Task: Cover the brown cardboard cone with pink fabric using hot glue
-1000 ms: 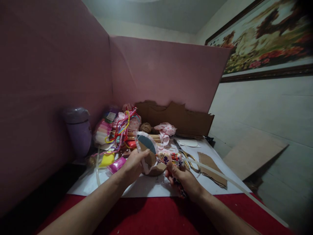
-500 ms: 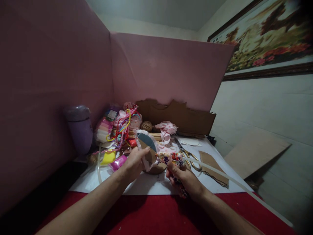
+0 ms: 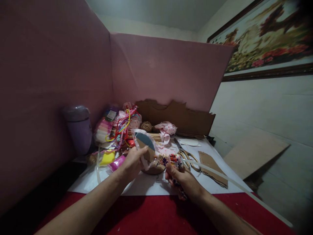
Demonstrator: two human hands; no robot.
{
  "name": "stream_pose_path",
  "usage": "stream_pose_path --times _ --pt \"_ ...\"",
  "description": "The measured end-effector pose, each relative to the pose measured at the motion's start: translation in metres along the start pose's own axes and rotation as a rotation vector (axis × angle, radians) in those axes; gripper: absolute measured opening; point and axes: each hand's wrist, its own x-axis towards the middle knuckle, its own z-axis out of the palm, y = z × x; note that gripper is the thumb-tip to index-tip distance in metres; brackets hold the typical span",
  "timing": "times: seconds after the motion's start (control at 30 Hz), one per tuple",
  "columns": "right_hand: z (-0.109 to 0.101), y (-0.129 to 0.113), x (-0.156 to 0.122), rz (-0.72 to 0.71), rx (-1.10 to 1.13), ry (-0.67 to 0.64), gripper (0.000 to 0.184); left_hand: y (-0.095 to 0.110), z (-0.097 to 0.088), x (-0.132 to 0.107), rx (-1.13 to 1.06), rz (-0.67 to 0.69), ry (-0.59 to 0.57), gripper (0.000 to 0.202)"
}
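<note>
My left hand point(image 3: 132, 163) is closed around a round cardboard piece point(image 3: 146, 146) with a blue-grey face and a white ruffled trim, held upright above the table. My right hand point(image 3: 182, 179) grips a glue gun point(image 3: 171, 160) with a bright floral pattern, its tip close against the lower right edge of the cardboard piece. A pale cord or glue stick point(image 3: 220, 178) runs from the back of the gun off to the lower right.
White paper sheet point(image 3: 151, 184) on a red cloth point(image 3: 156, 212). Behind the hands are scissors point(image 3: 187, 153), cardboard scraps point(image 3: 211, 164), a twine ball point(image 3: 146, 126), colourful pipe cleaners point(image 3: 123, 127), clay packets point(image 3: 107, 159) and a purple jar point(image 3: 78, 129). Pink boards point(image 3: 166, 70) wall the left and back.
Both hands stay together with the cardboard piece and glue gun; they shifted only slightly, the gun a little lower and closer to the piece.
</note>
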Motion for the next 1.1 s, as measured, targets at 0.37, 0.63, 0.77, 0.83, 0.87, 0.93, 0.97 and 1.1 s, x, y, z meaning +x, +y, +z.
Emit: stream_pose_path --times 0.37,0.63,0.77,0.83,0.87,0.93,0.97,1.1 --pt "-0.0043 0.0009 0.0019 -0.037 0.008 0.052 0.059 -0.0042 -0.0027 0.0023 -0.006 -0.022 -0.046 0.019" --pt "-0.0031 -0.0021 0.0009 -0.029 0.020 0.066 0.059 -0.0031 -0.0015 0.0005 0.015 -0.060 -0.059 0.019" --pt "-0.0044 -0.0021 0.0014 -0.034 0.004 0.073 0.060 -0.0028 -0.0006 0.0001 0.014 -0.050 -0.066 0.019" --pt "-0.0048 -0.0017 0.0016 -0.031 0.003 0.072 0.060 -0.0029 -0.0010 0.0001 0.014 -0.055 -0.087 0.019" --pt "-0.0049 -0.0015 0.0016 -0.031 0.005 0.071 0.060 -0.0032 -0.0015 0.0002 0.015 -0.060 -0.094 0.019" --pt "-0.0046 -0.0011 0.0017 -0.033 0.009 0.071 0.060 -0.0041 -0.0031 0.0008 0.015 -0.065 -0.104 0.019" --pt "-0.0044 -0.0009 0.0017 -0.037 0.014 0.072 0.059 -0.0047 -0.0040 0.0012 0.016 -0.065 -0.109 0.019" --pt "-0.0038 -0.0004 0.0020 -0.042 0.032 0.074 0.059 -0.0067 -0.0062 0.0033 0.018 -0.071 -0.131 0.017"
